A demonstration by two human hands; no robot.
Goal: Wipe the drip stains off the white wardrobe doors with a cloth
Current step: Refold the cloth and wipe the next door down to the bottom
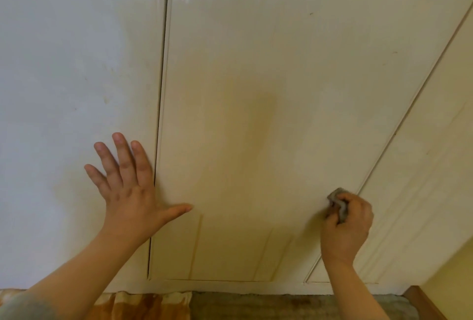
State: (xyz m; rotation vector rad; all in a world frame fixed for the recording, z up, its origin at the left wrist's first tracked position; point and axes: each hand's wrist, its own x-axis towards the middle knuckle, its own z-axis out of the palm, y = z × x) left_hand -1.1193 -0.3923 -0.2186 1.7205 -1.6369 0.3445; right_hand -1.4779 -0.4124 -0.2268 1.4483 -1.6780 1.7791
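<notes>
doors (243, 89): white, shiny, flat, brown drip lines low | left hand (128, 191): flat, fingers spread | right hand (348, 222): squeezes crumpled grey cloth (337, 200)

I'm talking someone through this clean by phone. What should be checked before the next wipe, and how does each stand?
1. Cloth gripped in the right hand: ok.
2. Cloth against the middle door: ok, it looks pressed on.
3. Left hand flat, bracing the doors: ok.
4. Drip streaks gone: not ok, several show low on the panel, left of the cloth.
5. Cloth damp enough: cannot tell.
</notes>
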